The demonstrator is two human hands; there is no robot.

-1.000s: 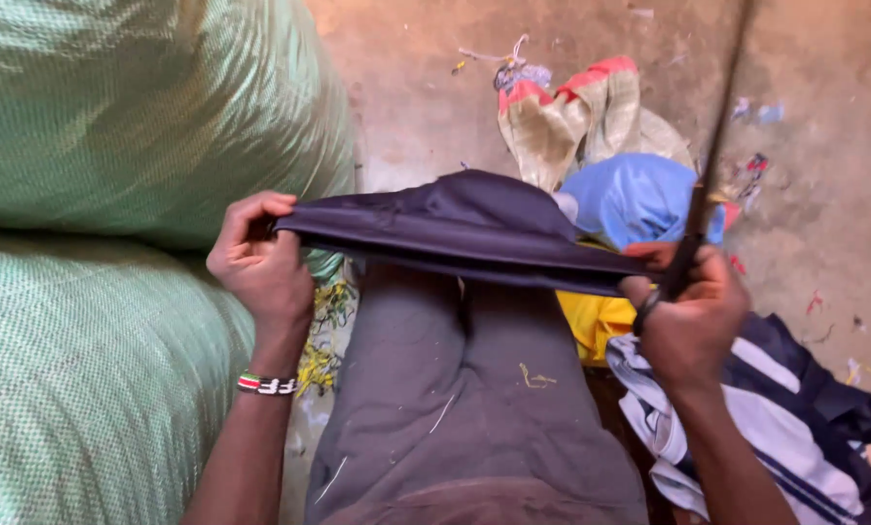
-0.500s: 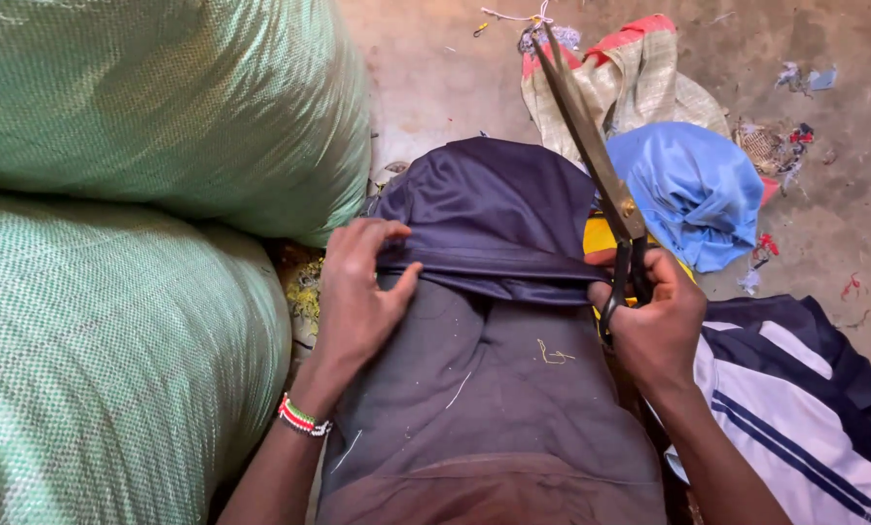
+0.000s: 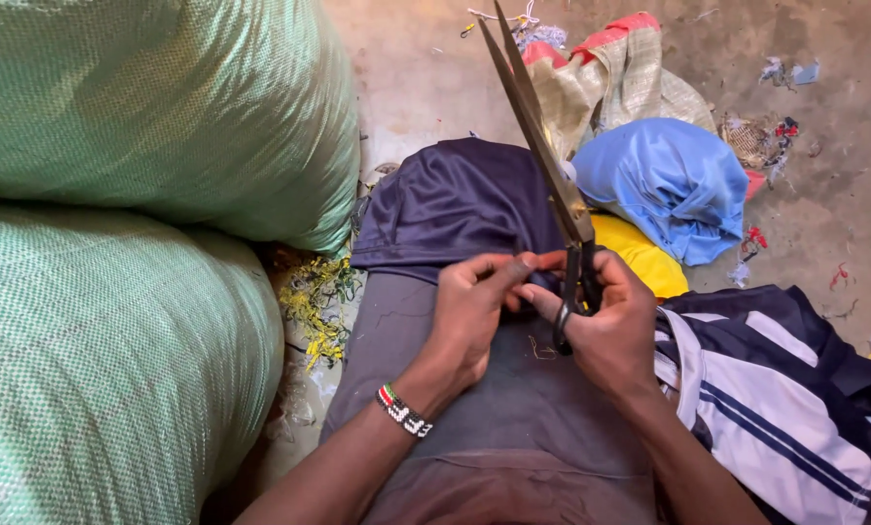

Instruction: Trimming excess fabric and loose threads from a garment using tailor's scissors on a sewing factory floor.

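1. Long dull-grey metal scissors (image 3: 552, 185), blades worn and matt, with dark handles.
2. Dark navy cloth garment (image 3: 455, 204), smooth with a faint sheen.
3. Two bulging green woven plastic sacks (image 3: 114, 321), coarse mesh texture, slightly glossy.
4. Bright blue soft cloth bundle (image 3: 674, 180), matt.
5. Navy striped jersey with white bands (image 3: 776, 399), smooth knit.
6. Rough, dusty concrete floor (image 3: 844, 214).

Two green sacks (image 3: 143, 107), one scissors (image 3: 542, 165)
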